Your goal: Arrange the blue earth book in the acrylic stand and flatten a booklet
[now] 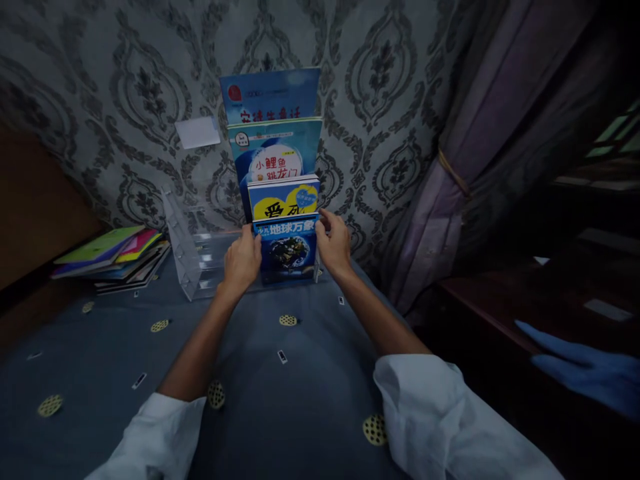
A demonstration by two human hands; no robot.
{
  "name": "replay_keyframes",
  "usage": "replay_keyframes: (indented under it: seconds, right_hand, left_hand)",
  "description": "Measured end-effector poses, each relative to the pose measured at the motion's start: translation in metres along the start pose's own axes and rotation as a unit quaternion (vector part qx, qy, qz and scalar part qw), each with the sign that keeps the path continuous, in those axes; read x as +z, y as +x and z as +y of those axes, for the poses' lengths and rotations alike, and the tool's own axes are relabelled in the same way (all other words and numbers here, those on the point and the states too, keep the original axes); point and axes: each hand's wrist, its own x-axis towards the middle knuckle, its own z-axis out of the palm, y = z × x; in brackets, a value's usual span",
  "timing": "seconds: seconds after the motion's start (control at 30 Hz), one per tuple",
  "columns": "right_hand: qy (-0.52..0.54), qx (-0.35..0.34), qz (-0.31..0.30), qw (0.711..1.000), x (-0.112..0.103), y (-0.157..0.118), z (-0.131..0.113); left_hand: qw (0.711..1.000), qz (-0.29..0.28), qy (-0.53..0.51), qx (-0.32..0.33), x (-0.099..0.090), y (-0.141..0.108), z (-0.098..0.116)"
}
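Observation:
A dark blue book with a globe on its cover [287, 257] stands upright in the lowest front tier of a clear acrylic book rack [184, 263]. My left hand [242, 259] grips its left edge, and my right hand [334, 243] pinches its upper right edge. Rising in steps behind it are a yellow and blue book [280, 200], a light blue book with a white title oval [277, 150] and a taller blue book [270, 93]. The rack's left side holds no books. Both thumbs rest at the front cover; the other fingertips are partly hidden behind the book.
A loose pile of colourful books [113, 253] lies to the left of the rack. Patterned wallpaper [150, 87] with a white card [197, 132] rises behind. At right are a tied purple curtain [425, 220], a dark red table [480, 300] and a blue glove-like object [590, 367].

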Motion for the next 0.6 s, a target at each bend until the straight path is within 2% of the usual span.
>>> replay_keyframes:
  seconds: [0.2,0.47,0.6]
  right_hand:
    - [-0.002,0.001,0.003,1.000,0.002,0.000,0.005]
    - [0.010,0.016,-0.001,1.000,-0.003,0.001,-0.002]
    - [0.020,0.000,0.001,1.000,-0.008,0.002,-0.006]
  left_hand:
    - [0.998,-0.002,-0.055,-0.002,0.005,0.003,-0.004]
    - [0.999,-0.018,-0.044,-0.014,-0.004,-0.003,-0.002]
    - [0.998,-0.024,-0.047,-0.019,-0.007,-0.008,0.000]
